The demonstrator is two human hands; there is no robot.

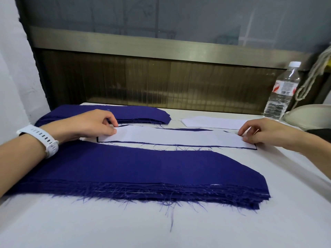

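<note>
The white interfacing strip point(176, 137) lay mid-table on a matching purple fabric piece point(189, 129), whose dark edge showed around it, between the near stack of purple pieces point(125, 167) and the far stack point(136, 113). Its left end was pinched between thumb and fingers of the left hand point(89, 123), and its right end was pinched by the fingertips of the right hand point(261, 132). To be laid well, the strip would best be kept lightly taut, its edges squared evenly to the purple margin before being pressed flat, and frayed threads kept from under it.
</note>
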